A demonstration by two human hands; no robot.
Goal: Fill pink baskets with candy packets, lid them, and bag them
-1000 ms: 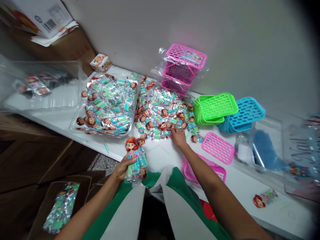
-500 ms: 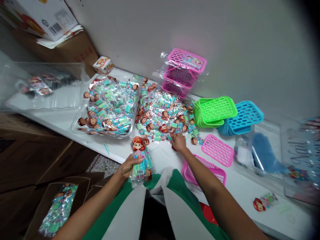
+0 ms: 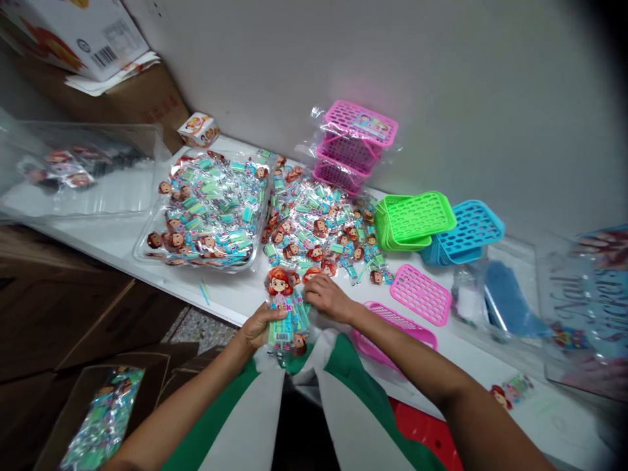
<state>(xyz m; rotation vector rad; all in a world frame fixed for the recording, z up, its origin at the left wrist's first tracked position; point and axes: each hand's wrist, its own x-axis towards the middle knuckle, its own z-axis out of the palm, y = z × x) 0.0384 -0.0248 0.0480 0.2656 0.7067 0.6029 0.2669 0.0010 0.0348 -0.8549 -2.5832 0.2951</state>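
My left hand [image 3: 262,327] is closed around a small fan of clear doll-printed packets [image 3: 281,314]. The front one shows a red-haired doll, green sticks and a barcode, and others stick out behind it to the right. Right beside them, my right hand [image 3: 328,297] has its fingers curled on another doll-printed packet [image 3: 312,273], whose red-haired head shows above the knuckles; the rest of it is covered. Beyond both hands lies a loose pile of the same packets [image 3: 318,226]. To its left, a clear plastic tray [image 3: 140,245] is heaped with more.
Green baskets [image 3: 417,219] and blue baskets [image 3: 473,226] stand stacked at the right. Wrapped pink baskets [image 3: 356,144] lean by the wall. A pink basket [image 3: 417,337] and pink grid panel [image 3: 422,294] lie near my right forearm. An open carton [image 3: 63,405] with packets sits lower left.
My right hand has come from the pile's front edge toward me and left, with a packet, up to the bundle in my left hand. The left hand keeps its hold.
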